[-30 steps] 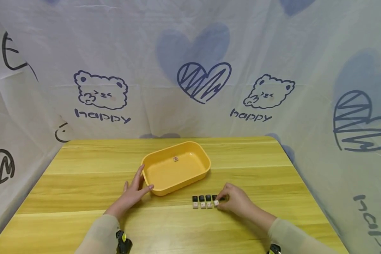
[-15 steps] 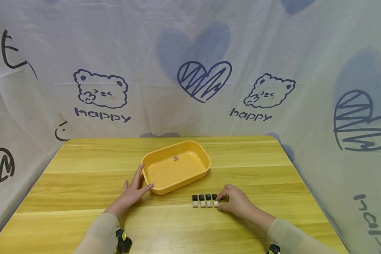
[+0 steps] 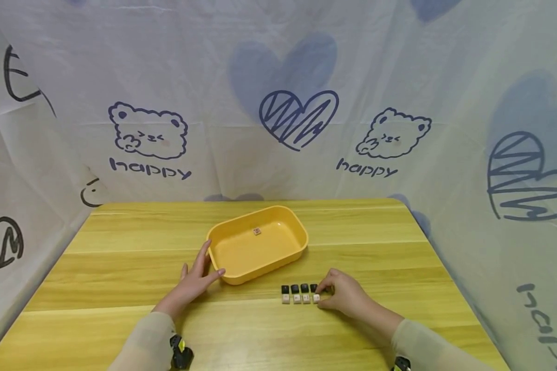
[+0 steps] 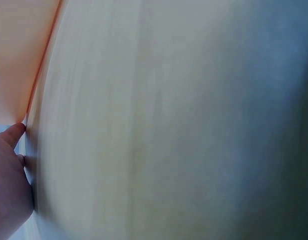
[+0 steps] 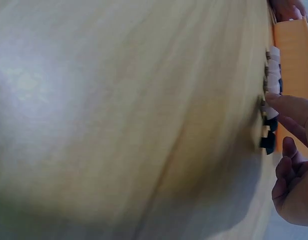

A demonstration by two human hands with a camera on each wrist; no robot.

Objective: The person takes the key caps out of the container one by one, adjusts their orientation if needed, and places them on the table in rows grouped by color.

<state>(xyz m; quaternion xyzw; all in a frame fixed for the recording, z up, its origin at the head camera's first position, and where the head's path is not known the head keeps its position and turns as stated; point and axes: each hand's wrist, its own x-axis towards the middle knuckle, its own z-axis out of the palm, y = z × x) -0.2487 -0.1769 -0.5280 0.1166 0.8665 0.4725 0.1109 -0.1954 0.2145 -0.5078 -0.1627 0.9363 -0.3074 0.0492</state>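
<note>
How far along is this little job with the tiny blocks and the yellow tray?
Barely begun, it seems. One small piece already lies in the yellow tray, which the left hand steadies at its rim. The right hand touches the right end of the row of keycaps. That row, black and white, lies on the table.

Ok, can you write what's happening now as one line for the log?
left hand: rests on yellow tray rim | right hand: pinches end keycap of row | tray: one keycap inside | table: wooden
</note>
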